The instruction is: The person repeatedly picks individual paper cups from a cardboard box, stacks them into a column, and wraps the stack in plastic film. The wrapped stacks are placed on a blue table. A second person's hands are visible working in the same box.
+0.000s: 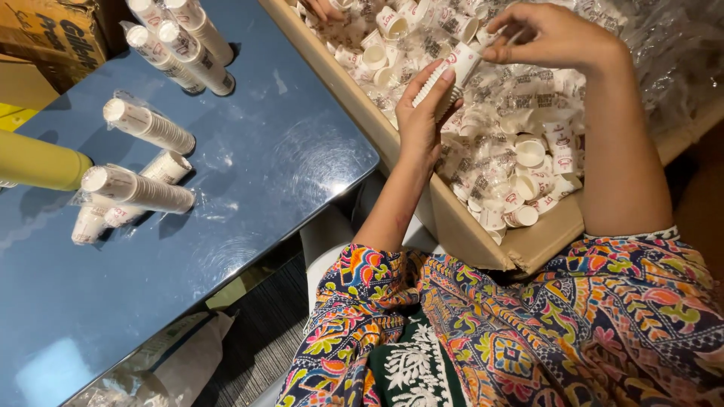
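My left hand (419,113) grips a stack of small white paper cups (441,79), held slanted above a cardboard box (452,218). My right hand (554,34) is at the stack's upper end, fingers pinched on the top cup (466,56). The box is full of loose small white cups with red and brown print (528,151) lying among clear plastic wrap. Both hands are over the box's upper middle part.
A glossy blue table (249,173) lies to the left with several wrapped sleeves of stacked cups (147,126) on it. A yellow cylinder (41,162) juts in at the left edge. Another cardboard box (53,30) sits top left. Clear plastic (664,45) bunches at right.
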